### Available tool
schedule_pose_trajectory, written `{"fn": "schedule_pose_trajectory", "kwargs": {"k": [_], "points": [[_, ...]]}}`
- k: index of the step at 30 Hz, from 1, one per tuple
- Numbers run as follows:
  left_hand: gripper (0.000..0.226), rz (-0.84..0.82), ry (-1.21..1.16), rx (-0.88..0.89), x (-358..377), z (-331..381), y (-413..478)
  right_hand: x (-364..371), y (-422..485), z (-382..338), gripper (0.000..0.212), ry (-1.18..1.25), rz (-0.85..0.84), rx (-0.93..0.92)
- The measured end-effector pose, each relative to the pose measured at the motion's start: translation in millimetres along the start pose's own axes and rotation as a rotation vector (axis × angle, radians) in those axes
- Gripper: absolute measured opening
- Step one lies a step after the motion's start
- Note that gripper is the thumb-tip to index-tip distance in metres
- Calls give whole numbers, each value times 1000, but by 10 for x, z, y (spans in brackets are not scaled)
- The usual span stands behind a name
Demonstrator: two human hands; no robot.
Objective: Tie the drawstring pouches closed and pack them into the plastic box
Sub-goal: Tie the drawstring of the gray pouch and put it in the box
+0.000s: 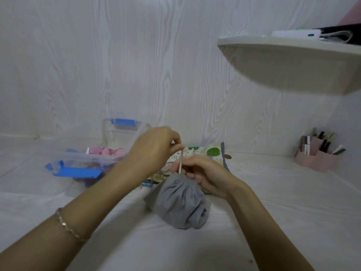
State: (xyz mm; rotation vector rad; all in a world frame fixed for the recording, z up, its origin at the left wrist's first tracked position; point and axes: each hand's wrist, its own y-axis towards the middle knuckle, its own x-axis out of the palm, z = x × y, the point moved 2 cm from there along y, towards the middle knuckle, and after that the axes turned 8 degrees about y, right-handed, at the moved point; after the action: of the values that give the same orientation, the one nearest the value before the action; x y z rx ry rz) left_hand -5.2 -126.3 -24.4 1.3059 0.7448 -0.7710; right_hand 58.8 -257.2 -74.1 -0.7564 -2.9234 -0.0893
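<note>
Front pouch [179,200] on the table [273,202], rear pouch [207,151] just behind it, plastic box [78,156] behind-left, organiser [316,161] far right

Plain grey pouch [179,200], whitish drawstring [180,162]. Left of it: clear plastic box [82,156], blue latches [78,171], pink star-print pouch [105,151] inside. Behind it: cream pouch [207,151], green tree print. Far right of it: pink organiser [320,160]. White wood-grain table [136,241].

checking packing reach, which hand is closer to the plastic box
Left. The left hand pinches the drawstring just right of the plastic box; the right hand holds the neck of the grey pouch, farther right.
</note>
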Motion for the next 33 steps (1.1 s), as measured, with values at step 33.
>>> {"fn": "schedule_pose_trajectory", "kwargs": {"k": [33], "points": [[20, -425, -947, -153, 308, 62, -336, -121, -163, -28, 19, -93, 343, -225]]}}
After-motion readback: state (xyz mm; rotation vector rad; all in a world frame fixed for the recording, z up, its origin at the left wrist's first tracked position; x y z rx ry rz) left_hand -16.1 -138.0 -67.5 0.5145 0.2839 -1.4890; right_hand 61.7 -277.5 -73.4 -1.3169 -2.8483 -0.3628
